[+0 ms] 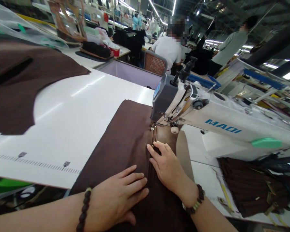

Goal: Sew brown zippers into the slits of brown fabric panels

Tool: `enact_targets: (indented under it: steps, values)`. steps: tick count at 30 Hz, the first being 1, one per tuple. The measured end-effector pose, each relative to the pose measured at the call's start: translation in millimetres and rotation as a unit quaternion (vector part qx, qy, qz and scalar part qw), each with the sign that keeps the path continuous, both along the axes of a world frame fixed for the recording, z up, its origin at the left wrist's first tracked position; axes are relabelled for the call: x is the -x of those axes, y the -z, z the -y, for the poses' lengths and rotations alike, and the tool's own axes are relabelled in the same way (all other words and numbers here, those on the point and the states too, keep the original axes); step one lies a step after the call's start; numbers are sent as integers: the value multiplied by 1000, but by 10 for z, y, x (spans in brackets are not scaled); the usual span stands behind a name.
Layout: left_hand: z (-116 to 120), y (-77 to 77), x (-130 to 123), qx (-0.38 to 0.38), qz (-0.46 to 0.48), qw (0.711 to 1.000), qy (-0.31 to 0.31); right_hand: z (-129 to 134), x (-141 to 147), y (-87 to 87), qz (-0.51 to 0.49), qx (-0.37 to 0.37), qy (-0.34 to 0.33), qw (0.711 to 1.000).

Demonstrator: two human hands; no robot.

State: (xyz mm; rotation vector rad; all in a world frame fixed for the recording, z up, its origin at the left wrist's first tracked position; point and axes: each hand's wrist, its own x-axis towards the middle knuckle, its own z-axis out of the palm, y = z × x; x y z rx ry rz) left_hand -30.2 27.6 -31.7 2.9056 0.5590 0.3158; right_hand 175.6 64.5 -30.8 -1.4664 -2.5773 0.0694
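A dark brown fabric panel (111, 145) lies under the presser foot (153, 127) of a white sewing machine (222, 119). Down the panel runs a narrow seam line with a small gold-coloured piece, perhaps a zipper pull, near its upper part. My left hand (118, 196) rests flat on the panel to the left of the seam, fingers stretched out. Close below the presser foot, my right hand (168, 164) presses its spread fingertips on the fabric along the seam. Neither hand is wrapped round anything.
More brown fabric (12, 87) lies on the white table (62, 119) at left. Dark brown pieces (251, 187) are piled at right, beside the machine. Behind the table are a lilac-lined bin (130, 72), a wicker-backed chair (156, 62) and a seated person (168, 48). Another person stands further right.
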Motion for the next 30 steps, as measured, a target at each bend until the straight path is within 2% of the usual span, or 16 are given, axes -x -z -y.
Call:
enact_targets:
  steps: [14,21,30]
  values:
    - [-11,-36,1,-8,33,999,-3,-10,-1,-63,23,-8,-4,1000]
    - [18,-25,-112,-5,-11,1000,-7,-18,-26,-102,29,8,-9,1000]
    - [-35,-40,-106,4,-22,1000,-3,-52,-25,-88,44,5,-10,999]
